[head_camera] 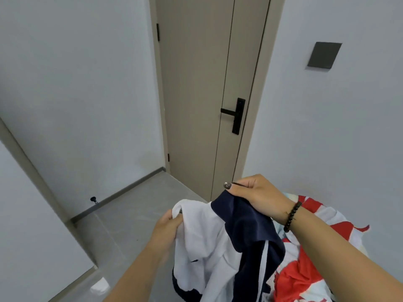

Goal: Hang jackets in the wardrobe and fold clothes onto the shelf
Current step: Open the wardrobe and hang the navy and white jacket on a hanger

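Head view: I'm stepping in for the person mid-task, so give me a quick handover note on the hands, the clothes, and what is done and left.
Left hand grips the white part of the navy-and-white zip jacket; right hand pinches its navy part, holding it up in front of the closed beige door.
A red-and-white patterned cloth lies below the right forearm.
Done: jacket picked up. Left: hang it and fold the other clothes; no wardrobe, hanger or shelf is in view.

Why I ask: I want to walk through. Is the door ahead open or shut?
Shut. The door sits flush in its frame, no gap showing on either side, and its black lever handle lies level.
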`<move>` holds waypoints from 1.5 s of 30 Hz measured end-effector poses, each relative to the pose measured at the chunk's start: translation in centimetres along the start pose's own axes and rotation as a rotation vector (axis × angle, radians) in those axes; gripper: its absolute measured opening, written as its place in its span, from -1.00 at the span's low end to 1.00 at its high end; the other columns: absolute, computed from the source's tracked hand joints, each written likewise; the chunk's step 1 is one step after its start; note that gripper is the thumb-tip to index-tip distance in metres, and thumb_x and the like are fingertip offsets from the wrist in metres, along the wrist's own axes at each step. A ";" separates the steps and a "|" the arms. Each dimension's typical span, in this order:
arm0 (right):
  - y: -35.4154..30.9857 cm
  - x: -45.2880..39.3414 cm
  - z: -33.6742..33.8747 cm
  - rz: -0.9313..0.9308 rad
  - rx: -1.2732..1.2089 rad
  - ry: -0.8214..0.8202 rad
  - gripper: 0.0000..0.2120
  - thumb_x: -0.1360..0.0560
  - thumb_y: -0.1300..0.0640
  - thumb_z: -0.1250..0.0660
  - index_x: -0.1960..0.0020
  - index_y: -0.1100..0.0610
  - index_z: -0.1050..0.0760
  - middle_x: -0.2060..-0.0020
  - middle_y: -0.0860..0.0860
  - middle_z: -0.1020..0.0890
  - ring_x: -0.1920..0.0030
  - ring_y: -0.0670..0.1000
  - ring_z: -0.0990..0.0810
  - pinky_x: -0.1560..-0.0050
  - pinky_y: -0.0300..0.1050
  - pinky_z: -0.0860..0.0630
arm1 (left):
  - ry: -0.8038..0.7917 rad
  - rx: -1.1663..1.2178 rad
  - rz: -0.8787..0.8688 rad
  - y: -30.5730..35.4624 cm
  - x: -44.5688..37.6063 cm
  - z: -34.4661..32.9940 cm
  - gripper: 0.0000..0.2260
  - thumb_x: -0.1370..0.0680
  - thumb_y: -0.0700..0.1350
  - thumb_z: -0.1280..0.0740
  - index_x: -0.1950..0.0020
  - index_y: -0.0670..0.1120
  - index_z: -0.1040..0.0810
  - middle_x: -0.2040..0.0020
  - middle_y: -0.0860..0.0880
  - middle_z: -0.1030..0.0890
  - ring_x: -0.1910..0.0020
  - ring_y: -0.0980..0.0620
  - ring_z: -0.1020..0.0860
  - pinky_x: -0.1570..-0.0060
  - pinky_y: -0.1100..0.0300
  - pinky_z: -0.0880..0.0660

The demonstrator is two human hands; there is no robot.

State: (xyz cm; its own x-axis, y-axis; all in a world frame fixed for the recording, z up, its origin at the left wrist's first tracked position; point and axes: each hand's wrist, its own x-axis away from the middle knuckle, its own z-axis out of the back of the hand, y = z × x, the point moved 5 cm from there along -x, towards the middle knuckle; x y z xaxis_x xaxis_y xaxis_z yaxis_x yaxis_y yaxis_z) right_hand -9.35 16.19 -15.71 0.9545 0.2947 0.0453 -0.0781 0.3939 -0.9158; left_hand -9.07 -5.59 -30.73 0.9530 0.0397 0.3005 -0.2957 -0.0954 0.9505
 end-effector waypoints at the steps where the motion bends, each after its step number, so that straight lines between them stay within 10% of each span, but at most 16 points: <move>1: 0.4 -0.5 -0.6 -0.005 0.085 -0.041 -0.56 -0.51 -0.04 -0.35 0.22 0.38 -0.50 0.36 0.11 -0.54 0.33 -0.02 -0.47 0.22 -0.14 -0.43 | 0.024 0.043 -0.028 1.2 0.3 0.1 -0.85 -0.58 -0.11 -0.30 0.04 -0.02 -0.67 0.01 -0.13 -0.69 0.08 -0.02 -0.66 0.09 0.07 -0.56; 5: 1.6 -2.0 -3.2 -0.008 0.375 -0.196 -0.75 -0.48 -0.06 -0.37 -0.05 0.07 -0.56 0.08 -0.08 -0.64 0.12 -0.12 -0.59 -0.02 -0.12 -0.56 | 0.029 0.088 -0.156 6.6 3.0 -0.3 -0.71 -0.50 0.07 -0.33 -0.08 -0.11 -0.59 -0.07 -0.21 -0.66 -0.09 -0.22 -0.62 -0.19 -0.18 -0.49; 8: 1.7 -2.2 -5.5 0.031 0.472 -0.292 -0.28 -0.35 -0.18 -0.47 -0.42 -0.17 -0.23 -0.17 -0.26 -0.47 -0.10 -0.21 -0.50 -0.12 -0.32 -0.44 | -0.013 0.106 -0.263 9.9 5.1 -1.3 -0.78 -0.55 0.02 -0.35 -0.07 -0.10 -0.59 -0.02 -0.18 -0.68 0.00 -0.15 -0.66 -0.03 -0.02 -0.59; 13: 0.4 -2.6 -7.4 0.223 0.317 -0.305 -0.80 -0.51 0.12 -0.36 -0.12 0.12 -0.55 0.09 0.01 -0.67 0.11 -0.07 -0.61 -0.01 -0.14 -0.56 | 0.037 0.084 -0.418 13.3 8.6 -3.5 -0.77 -0.44 0.04 -0.38 0.04 -0.09 -0.65 0.13 -0.11 -0.69 0.18 0.01 -0.65 0.22 0.22 -0.57; 17: -0.8 -2.9 -7.3 0.293 0.186 -0.349 -0.83 -0.55 0.19 -0.30 0.03 0.32 -0.56 0.14 0.26 -0.64 0.19 0.13 -0.58 -0.02 0.10 -0.53 | 0.160 0.382 -0.474 13.1 10.3 -2.2 -0.75 -0.48 -0.06 -0.39 0.06 -0.26 -0.59 0.15 -0.19 -0.61 0.14 -0.10 -0.59 0.12 0.07 -0.55; 21: -1.8 -2.7 -8.7 0.353 0.086 -0.487 -0.87 -0.53 0.25 -0.31 0.06 0.10 -0.62 0.16 -0.04 -0.70 0.13 -0.08 -0.64 0.07 -0.19 -0.57 | 0.380 0.649 -0.429 11.2 11.3 1.0 -0.91 -0.53 -0.19 -0.33 0.07 -0.14 -0.64 0.23 -0.12 -0.62 0.23 -0.05 -0.60 0.19 0.12 -0.56; 26: -3.9 -2.0 -10.0 0.361 -0.080 -0.588 -0.61 -0.52 0.30 -0.33 0.23 -0.19 -0.60 0.28 -0.24 -0.67 0.23 -0.27 -0.60 0.20 -0.39 -0.49 | 0.413 0.504 -0.213 6.3 13.1 3.1 -0.67 -0.51 -0.29 -0.32 -0.27 -0.22 -0.54 -0.16 -0.27 -0.62 -0.07 -0.15 -0.56 -0.10 0.01 -0.46; 31: -5.9 -1.2 -11.6 0.110 -0.407 -0.617 -0.81 -0.38 0.04 -0.34 0.39 -0.09 -0.63 0.39 -0.08 -0.64 0.32 -0.12 -0.61 0.25 -0.19 -0.53 | 0.264 0.306 -0.152 3.4 15.3 3.7 -0.49 -0.29 -0.25 -0.32 -0.26 -0.14 -0.56 -0.19 -0.14 -0.64 0.01 -0.05 -0.56 0.02 0.12 -0.42; 35: -6.1 -1.0 -12.8 -0.080 -0.510 -0.545 -0.45 -0.59 0.06 -0.18 0.57 0.00 -0.54 0.52 -0.04 -0.54 0.48 -0.09 -0.54 0.39 -0.19 -0.48 | 0.178 0.319 -0.157 1.3 15.5 4.2 -0.46 -0.28 -0.21 -0.38 -0.27 -0.18 -0.54 -0.21 -0.18 -0.61 -0.13 -0.13 -0.58 -0.07 0.08 -0.50; 45: -7.3 -0.1 -17.8 -0.205 -0.774 -0.293 -0.60 -0.65 0.15 -0.06 0.37 0.08 -0.22 0.61 -0.03 -0.37 0.59 -0.07 -0.36 0.53 -0.35 -0.35 | 0.309 -0.172 0.035 -3.6 16.9 11.0 -0.86 -0.54 -0.20 -0.38 -0.08 -0.13 -0.65 0.04 0.00 -0.64 0.02 0.05 -0.55 -0.06 0.19 -0.40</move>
State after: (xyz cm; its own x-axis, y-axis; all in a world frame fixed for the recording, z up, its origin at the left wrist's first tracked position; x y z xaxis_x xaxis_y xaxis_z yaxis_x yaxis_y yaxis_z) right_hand -3.76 -2.18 -16.10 0.8072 0.5376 0.2439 0.4086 -0.2107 -0.8880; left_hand 8.86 -15.53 -29.94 0.8850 0.3406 0.3175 -0.3594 0.0661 0.9309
